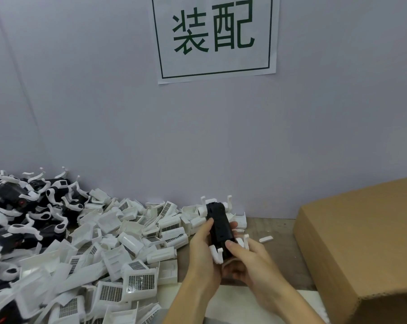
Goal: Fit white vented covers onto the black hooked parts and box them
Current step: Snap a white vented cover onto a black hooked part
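Observation:
Both hands hold one black hooked part (220, 226) above the table, its white hooks sticking out at the top and bottom. My left hand (203, 247) grips its left side with the thumb along the black body. On the lower right, my right hand (247, 260) grips it, thumb pressed on the lower end. A heap of white vented covers (127, 253) spreads over the table to the left. Further left lies a pile of black hooked parts (22, 213) with white hooks. The cardboard box (361, 242) stands at the right.
A grey wall with a printed paper sign (215, 36) rises right behind the table. One small white piece (265, 239) lies on the bare table strip between my hands and the box. A white sheet (233, 302) lies under my forearms.

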The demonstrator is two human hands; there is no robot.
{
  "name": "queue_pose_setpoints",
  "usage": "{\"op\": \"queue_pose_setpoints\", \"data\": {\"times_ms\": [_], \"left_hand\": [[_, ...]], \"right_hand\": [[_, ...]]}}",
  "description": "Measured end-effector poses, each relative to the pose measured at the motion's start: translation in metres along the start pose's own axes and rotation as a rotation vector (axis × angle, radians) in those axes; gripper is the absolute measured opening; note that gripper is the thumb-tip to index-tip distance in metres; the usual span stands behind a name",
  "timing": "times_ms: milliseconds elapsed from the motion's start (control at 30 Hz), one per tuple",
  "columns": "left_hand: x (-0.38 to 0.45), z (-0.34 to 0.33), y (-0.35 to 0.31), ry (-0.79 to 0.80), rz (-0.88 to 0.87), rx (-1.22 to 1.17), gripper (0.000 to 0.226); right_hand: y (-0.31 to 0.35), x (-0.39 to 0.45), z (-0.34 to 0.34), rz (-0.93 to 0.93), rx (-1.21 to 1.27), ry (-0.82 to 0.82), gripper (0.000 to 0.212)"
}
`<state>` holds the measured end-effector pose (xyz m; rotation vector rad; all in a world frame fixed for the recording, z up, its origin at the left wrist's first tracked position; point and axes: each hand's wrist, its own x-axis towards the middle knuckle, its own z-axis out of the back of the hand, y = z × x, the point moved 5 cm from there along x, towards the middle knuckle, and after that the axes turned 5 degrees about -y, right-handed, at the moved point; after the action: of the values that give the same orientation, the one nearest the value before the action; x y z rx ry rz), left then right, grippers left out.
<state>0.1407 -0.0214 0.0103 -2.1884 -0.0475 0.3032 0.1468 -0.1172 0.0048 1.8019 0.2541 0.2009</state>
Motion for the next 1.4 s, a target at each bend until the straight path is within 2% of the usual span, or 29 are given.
{"op": "queue_pose_setpoints", "data": {"times_ms": [200, 400, 600, 767, 933, 1167, 1300, 1400], "left_hand": [[-0.002, 0.000, 0.000, -0.110, -0.068, 0.108, 0.050], [-0.001, 0.002, -0.001, -0.130, -0.100, 0.051, 0.050], [0.004, 0.003, -0.002, -0.133, -0.173, 0.035, 0.025], [0.003, 0.004, -0.002, -0.137, -0.168, 0.048, 0.024], [0.004, 0.004, -0.001, -0.143, -0.168, 0.045, 0.024], [0.005, 0.008, 0.003, -0.175, -0.083, 0.018, 0.044], [0.006, 0.007, 0.004, -0.162, -0.050, -0.058, 0.046], [0.007, 0.008, 0.005, -0.171, -0.044, -0.031, 0.046]], "right_hand": [[-0.007, 0.002, -0.003, -0.046, -0.034, 0.035, 0.017], [-0.008, 0.003, -0.004, -0.032, -0.049, 0.082, 0.025], [-0.013, 0.006, 0.001, -0.026, -0.136, 0.023, 0.035], [-0.010, 0.004, 0.000, -0.002, -0.151, 0.031, 0.037], [-0.013, 0.006, 0.000, -0.035, -0.087, 0.011, 0.027], [-0.014, 0.007, -0.003, -0.034, -0.053, 0.088, 0.030], [-0.015, 0.007, -0.005, -0.044, -0.045, 0.135, 0.046], [-0.016, 0.008, -0.003, -0.045, -0.088, 0.105, 0.046]]}}
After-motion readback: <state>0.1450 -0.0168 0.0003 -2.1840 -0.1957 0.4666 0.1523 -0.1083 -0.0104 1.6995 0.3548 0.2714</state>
